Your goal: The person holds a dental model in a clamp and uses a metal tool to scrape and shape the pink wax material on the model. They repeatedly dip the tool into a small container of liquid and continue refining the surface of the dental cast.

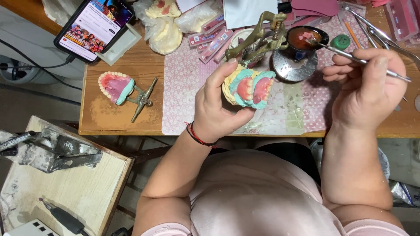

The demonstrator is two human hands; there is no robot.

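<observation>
Head view looks straight down on a seated person at a wooden counter (109, 118). Left hand (218, 109) is raised just above the counter's near edge, forearm coming up from the lap, wrist bent back and circled by a red-and-black cord bracelet (197, 136). Its fingers are curled around a denture model (249, 87), two pink arches with teeth set in teal and yellow bases, mounted on a brass articulator (258, 37) that juts away from the palm toward the back of the counter. Thumb lies along the model's left side, the other fingers wrap beneath it.

Right hand (372, 91) hovers over the right part of the counter, forearm rising steeply from the near edge, knuckles up. Its fingers pinch a slim metal instrument (350, 57) in a pen-like grip; the shaft runs leftward and its tip rests in a small dark bowl of reddish wax (306, 38), which sits on a round metal stand (294, 65).

A pink patterned mat (183, 96) covers the middle of the counter, reaching its near edge. Left of the mat, on bare wood, lies a second denture on an articulator (124, 89), well apart from both hands. A phone (94, 27) leans at the back left corner. More metal tools (372, 26) lie at the back right, near the right hand. Between the two hands the mat is open; the back of the counter is crowded with pink boxes (210, 37) and plastic bags (164, 26). A low wooden board (87, 188) stands beside the left elbow.
</observation>
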